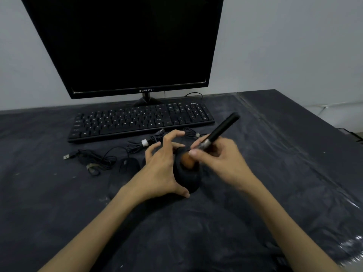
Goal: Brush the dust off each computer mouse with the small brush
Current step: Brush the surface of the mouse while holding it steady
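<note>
My left hand [161,169] grips a black computer mouse [187,177], lifted and tilted just above the dark table cover. My right hand [220,160] holds a small brush [220,132] by its black handle, which points up and to the right. The brown bristles [187,160] press on the mouse's upper face. A second black mouse [128,165] lies on the cover to the left of my left hand, its cable running away behind it.
A black keyboard [137,120] lies behind the hands, and a dark monitor [133,46] stands behind it. Coiled mouse cables with USB plugs [102,158] sprawl between keyboard and mice. The table's right edge [322,122] runs diagonally.
</note>
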`<action>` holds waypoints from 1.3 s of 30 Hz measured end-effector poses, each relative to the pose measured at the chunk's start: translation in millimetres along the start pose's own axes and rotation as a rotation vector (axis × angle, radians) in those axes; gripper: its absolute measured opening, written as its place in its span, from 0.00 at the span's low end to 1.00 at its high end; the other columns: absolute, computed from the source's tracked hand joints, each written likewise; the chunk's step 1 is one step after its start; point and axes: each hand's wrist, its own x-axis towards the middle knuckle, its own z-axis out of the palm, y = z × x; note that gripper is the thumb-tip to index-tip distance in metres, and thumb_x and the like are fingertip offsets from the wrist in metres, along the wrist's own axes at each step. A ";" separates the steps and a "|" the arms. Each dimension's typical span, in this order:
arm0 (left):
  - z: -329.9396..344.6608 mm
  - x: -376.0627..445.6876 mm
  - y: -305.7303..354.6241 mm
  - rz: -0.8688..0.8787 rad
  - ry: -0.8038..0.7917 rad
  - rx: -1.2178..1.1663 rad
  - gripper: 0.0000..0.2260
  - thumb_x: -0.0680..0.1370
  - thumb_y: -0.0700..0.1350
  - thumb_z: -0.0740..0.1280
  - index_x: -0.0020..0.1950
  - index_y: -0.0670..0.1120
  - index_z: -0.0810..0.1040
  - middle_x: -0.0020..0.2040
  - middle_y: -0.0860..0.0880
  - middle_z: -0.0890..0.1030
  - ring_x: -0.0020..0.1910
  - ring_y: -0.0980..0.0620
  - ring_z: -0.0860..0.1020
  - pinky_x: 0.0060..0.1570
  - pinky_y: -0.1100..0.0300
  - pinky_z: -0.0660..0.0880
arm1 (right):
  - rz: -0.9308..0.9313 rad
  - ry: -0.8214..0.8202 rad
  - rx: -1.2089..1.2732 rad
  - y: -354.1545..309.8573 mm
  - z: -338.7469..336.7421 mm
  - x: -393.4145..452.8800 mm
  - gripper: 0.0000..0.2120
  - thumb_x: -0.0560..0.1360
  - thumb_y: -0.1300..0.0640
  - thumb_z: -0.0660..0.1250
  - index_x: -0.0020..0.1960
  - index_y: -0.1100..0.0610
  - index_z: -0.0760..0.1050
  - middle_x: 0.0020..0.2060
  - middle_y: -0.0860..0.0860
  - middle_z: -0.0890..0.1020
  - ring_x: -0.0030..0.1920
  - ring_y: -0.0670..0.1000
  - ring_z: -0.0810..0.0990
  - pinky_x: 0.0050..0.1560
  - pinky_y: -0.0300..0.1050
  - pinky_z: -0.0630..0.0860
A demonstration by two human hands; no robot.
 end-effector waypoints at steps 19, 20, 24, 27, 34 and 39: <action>0.5 -2.1 1.7 -0.084 0.027 -0.071 0.59 0.54 0.53 0.83 0.66 0.68 0.40 0.61 0.55 0.71 0.65 0.63 0.66 0.66 0.66 0.45 | 0.025 0.196 -0.151 16.7 -10.8 14.7 0.07 0.71 0.61 0.73 0.42 0.49 0.79 0.40 0.42 0.82 0.41 0.34 0.79 0.44 0.26 0.72; 1.2 -2.5 2.2 -0.082 0.027 -0.076 0.59 0.55 0.53 0.83 0.65 0.69 0.38 0.61 0.57 0.69 0.63 0.66 0.64 0.65 0.67 0.45 | 0.032 0.205 -0.118 19.0 -10.2 13.4 0.06 0.72 0.60 0.73 0.42 0.49 0.80 0.40 0.42 0.83 0.42 0.36 0.80 0.45 0.27 0.74; 2.1 -1.8 5.7 -0.043 0.056 -0.082 0.63 0.57 0.51 0.83 0.68 0.67 0.33 0.60 0.59 0.67 0.61 0.70 0.61 0.62 0.68 0.47 | 0.088 0.148 0.141 27.4 1.1 4.3 0.02 0.73 0.58 0.71 0.45 0.53 0.81 0.41 0.48 0.84 0.42 0.45 0.82 0.41 0.39 0.78; 5.0 0.9 3.7 -0.044 0.049 -0.176 0.64 0.56 0.49 0.83 0.72 0.67 0.34 0.66 0.56 0.70 0.62 0.64 0.70 0.68 0.60 0.55 | 0.142 0.198 0.156 36.0 2.5 1.0 0.02 0.74 0.59 0.70 0.45 0.54 0.80 0.40 0.49 0.83 0.38 0.44 0.81 0.39 0.38 0.76; 7.2 1.9 7.2 -0.076 0.084 -0.227 0.65 0.55 0.51 0.83 0.72 0.68 0.34 0.66 0.52 0.72 0.50 0.55 0.79 0.64 0.44 0.69 | 0.067 0.247 0.234 19.4 -9.2 4.7 0.03 0.73 0.61 0.71 0.43 0.54 0.80 0.38 0.46 0.83 0.38 0.42 0.81 0.39 0.35 0.76; 8.1 1.8 11.0 -0.073 0.088 -0.206 0.64 0.56 0.50 0.82 0.72 0.66 0.35 0.64 0.50 0.73 0.53 0.54 0.78 0.68 0.45 0.63 | -0.038 -0.037 0.093 -1.1 -3.6 -6.1 0.04 0.71 0.63 0.73 0.44 0.57 0.81 0.40 0.49 0.84 0.39 0.45 0.82 0.38 0.37 0.77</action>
